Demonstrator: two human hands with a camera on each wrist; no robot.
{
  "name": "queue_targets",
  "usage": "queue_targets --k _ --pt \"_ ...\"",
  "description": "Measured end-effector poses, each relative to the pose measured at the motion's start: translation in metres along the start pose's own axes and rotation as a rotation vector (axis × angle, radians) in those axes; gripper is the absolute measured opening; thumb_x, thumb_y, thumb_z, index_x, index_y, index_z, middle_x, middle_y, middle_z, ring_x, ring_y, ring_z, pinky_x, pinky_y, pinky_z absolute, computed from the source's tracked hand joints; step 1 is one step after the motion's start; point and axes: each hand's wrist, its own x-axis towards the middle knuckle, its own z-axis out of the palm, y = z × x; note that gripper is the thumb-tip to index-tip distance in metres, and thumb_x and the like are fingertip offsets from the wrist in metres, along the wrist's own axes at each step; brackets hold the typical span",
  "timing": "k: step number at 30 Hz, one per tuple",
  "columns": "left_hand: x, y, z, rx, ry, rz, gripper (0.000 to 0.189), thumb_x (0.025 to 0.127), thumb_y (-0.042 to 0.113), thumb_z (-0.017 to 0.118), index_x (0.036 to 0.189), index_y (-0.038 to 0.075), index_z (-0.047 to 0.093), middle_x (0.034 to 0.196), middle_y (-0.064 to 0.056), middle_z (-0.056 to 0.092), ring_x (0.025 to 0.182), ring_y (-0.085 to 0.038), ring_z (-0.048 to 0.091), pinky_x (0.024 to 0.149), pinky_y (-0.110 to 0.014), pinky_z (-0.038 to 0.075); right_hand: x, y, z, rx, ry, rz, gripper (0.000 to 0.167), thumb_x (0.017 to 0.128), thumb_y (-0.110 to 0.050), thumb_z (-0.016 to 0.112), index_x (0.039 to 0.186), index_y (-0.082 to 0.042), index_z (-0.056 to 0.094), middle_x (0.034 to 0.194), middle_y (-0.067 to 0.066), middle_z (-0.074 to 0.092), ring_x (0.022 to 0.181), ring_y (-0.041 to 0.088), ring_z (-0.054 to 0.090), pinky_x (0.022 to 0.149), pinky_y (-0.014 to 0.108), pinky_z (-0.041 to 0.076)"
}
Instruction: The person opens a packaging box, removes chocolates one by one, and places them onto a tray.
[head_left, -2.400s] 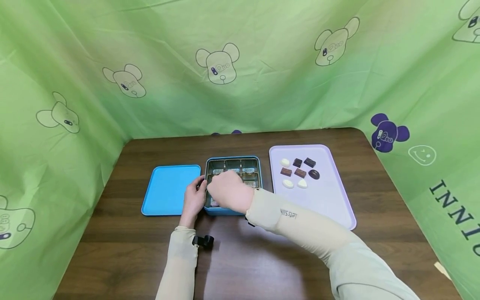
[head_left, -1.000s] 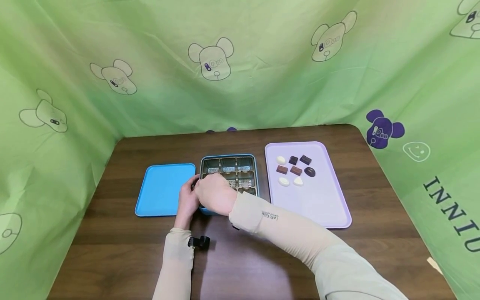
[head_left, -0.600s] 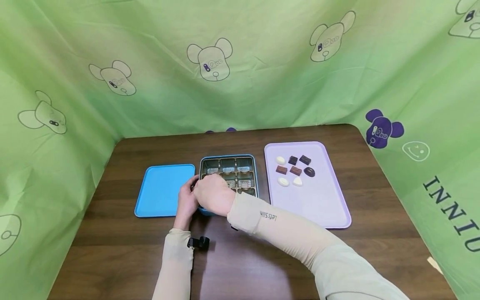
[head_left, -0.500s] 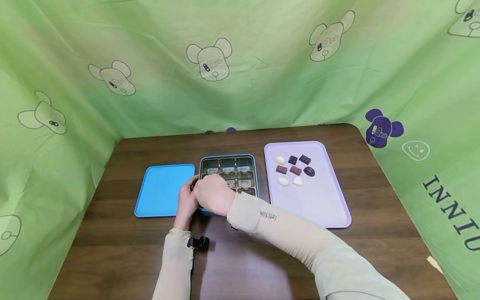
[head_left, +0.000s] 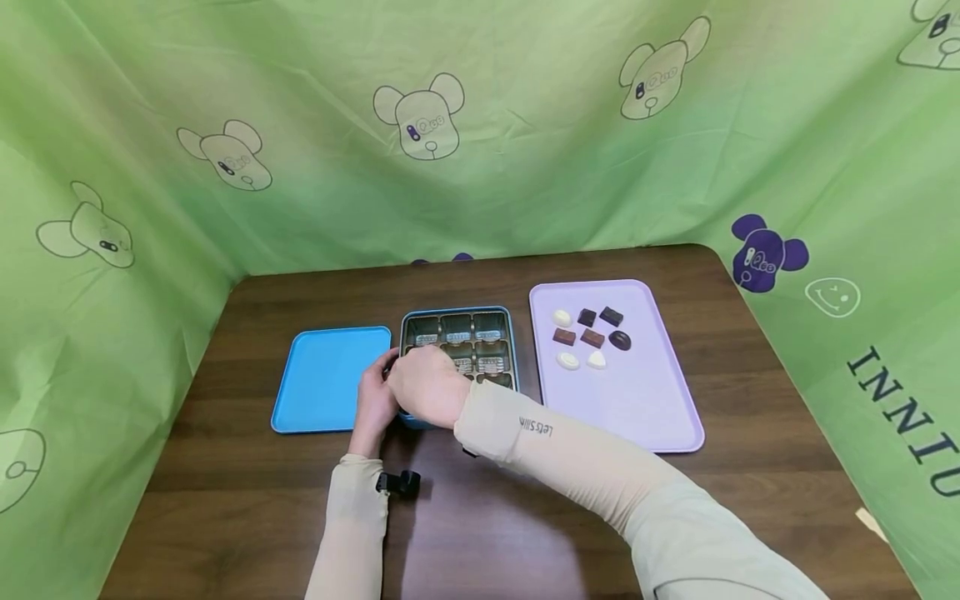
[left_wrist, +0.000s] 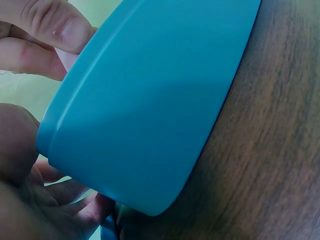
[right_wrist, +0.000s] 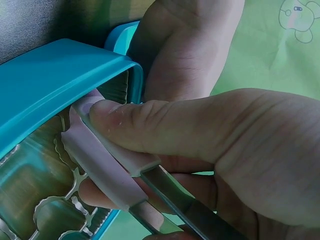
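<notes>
A blue box (head_left: 513,350) with a gold tray insert (head_left: 456,333) split into compartments sits mid-table. My left hand (head_left: 375,398) grips its left side; in the left wrist view, thumb and fingers are around the end of the blue wall. Over the front left of the box, my right hand (head_left: 429,385) is bent down and covers several compartments. The right wrist view shows it pinching tongs (right_wrist: 102,162) with pale pinkish tips and metal arms. The thumb lies on one tip, and the tip ends are at the inside of the box wall. The head view hides the tongs.
A blue lid (head_left: 330,379) lies left of the box. To the right, a lilac tray (head_left: 622,408) bears several chocolates: white ones (head_left: 567,361), brown bars (head_left: 592,337), dark squares (head_left: 611,317) and a dark oval (head_left: 620,340). A green curtain (head_left: 480,208) borders the wooden table.
Since the earliest frame, my right hand has moved left over the box toward its left wall, and the view has shifted slightly. Over the last second both hands stay put.
</notes>
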Motion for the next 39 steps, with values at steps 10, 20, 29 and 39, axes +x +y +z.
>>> queue_targets --k 10,20,29,39 --pt "0.002 0.003 -0.001 -0.012 -0.006 0.003 0.039 0.105 0.012 0.051 0.14 -0.006 0.055 0.138 -0.027 0.056 0.125 -0.038 0.054 0.105 -0.053 0.044 0.003 0.001 -0.002 0.005 -0.022 0.014 0.022 0.1 -0.027 0.063 0.116 -0.026 0.078 0.104 -0.002 0.075 0.09 0.019 0.069 0.063 0.035 0.059" --pt "0.001 0.002 -0.002 -0.009 -0.005 0.007 0.04 0.105 0.011 0.051 0.14 -0.006 0.055 0.138 -0.026 0.057 0.125 -0.038 0.055 0.106 -0.053 0.044 0.004 -0.001 -0.001 0.011 -0.037 0.02 0.023 0.1 -0.028 0.062 0.117 -0.026 0.078 0.106 -0.002 0.075 0.09 0.019 0.069 0.064 0.034 0.059" --pt "0.0 0.001 0.0 -0.006 0.002 0.0 0.038 0.105 0.012 0.051 0.139 -0.005 0.056 0.135 -0.026 0.059 0.12 -0.037 0.058 0.102 -0.052 0.046 0.001 -0.002 0.0 0.038 -0.02 0.041 0.021 0.1 -0.026 0.063 0.114 -0.027 0.078 0.103 -0.003 0.075 0.088 0.018 0.069 0.064 0.033 0.058" --pt "0.0 0.0 0.001 -0.004 0.016 -0.035 0.039 0.106 0.017 0.051 0.14 -0.001 0.057 0.132 -0.022 0.061 0.113 -0.033 0.061 0.096 -0.05 0.05 -0.004 0.008 0.006 0.0 0.055 -0.06 0.021 0.1 -0.027 0.063 0.116 -0.025 0.077 0.099 -0.004 0.075 0.081 0.018 0.069 0.064 0.032 0.058"
